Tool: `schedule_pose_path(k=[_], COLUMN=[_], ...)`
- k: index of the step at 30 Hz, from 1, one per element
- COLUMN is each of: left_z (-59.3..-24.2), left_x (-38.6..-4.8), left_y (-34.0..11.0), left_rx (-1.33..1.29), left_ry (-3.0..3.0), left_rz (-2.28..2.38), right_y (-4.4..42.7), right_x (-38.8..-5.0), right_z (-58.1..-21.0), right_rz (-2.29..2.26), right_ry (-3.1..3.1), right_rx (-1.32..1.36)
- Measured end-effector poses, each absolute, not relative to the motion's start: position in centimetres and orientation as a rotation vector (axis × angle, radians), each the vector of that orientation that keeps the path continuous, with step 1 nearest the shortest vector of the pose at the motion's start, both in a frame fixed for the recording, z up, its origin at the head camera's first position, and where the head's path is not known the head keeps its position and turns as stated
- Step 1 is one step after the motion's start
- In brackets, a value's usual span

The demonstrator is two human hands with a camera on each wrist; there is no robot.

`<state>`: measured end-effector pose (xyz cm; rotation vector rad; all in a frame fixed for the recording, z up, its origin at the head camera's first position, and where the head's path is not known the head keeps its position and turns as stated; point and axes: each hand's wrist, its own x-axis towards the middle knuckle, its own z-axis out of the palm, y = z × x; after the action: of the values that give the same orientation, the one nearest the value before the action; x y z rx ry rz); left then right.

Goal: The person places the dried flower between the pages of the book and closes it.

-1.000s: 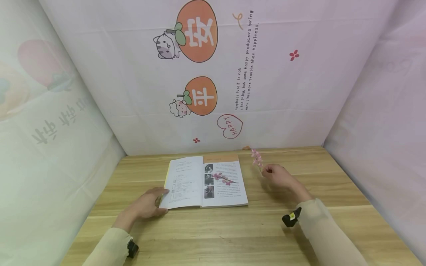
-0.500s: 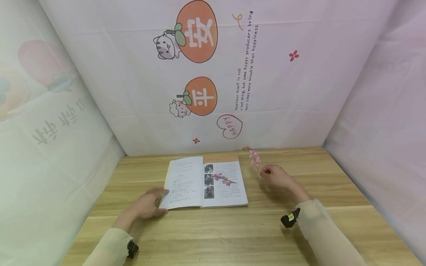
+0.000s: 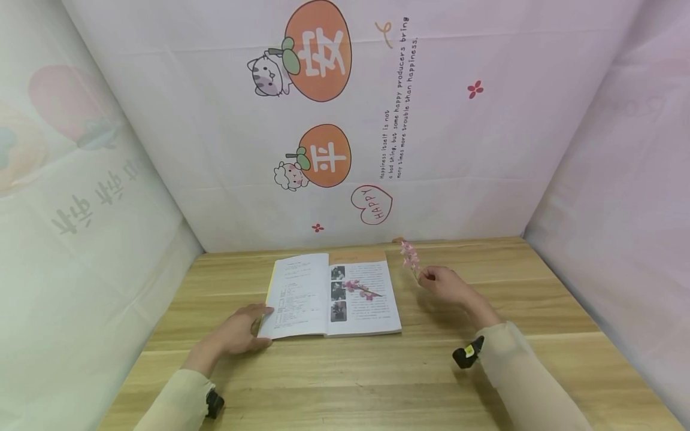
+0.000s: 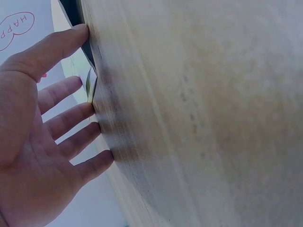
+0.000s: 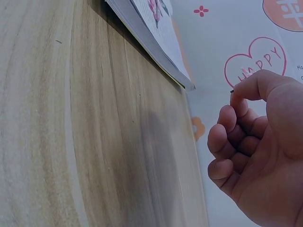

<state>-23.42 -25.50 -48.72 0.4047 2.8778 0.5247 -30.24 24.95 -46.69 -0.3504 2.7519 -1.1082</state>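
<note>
An open book (image 3: 299,293) lies on the wooden table, its right page bearing a sprig of pink flowers (image 3: 362,290). My left hand (image 3: 237,331) rests at the book's left edge; in the left wrist view that hand (image 4: 42,123) has its fingers spread, tips at the table and the book's edge. To the right of the book, my right hand (image 3: 447,285) pinches the stem of a second pink flower sprig (image 3: 409,255), blossoms up and leaning left. In the right wrist view thumb and forefinger of the hand (image 5: 255,137) meet, mostly hiding the sprig.
The wooden table (image 3: 345,383) ends at a white printed cloth backdrop (image 3: 453,179), with cloth walls on both sides. A black wrist camera (image 3: 214,404) sits on the left sleeve and another black camera (image 3: 468,353) on the right.
My right hand has drifted slightly left with the pinched flower sprig, bringing it closer to the book. The left hand, the book and the sprig on it have stayed put.
</note>
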Motion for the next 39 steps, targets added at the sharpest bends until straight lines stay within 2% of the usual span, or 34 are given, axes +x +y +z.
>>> schedule_pose_path(k=[39], left_z=[-48.7], left_x=[-23.5], left_y=[-25.5], left_rx=[0.407], left_ry=[2.872], left_rz=[0.541], right_y=[23.6], right_x=[-29.9], right_z=[-45.7], right_rz=[-1.131], right_ry=[2.729], right_rx=[-0.419])
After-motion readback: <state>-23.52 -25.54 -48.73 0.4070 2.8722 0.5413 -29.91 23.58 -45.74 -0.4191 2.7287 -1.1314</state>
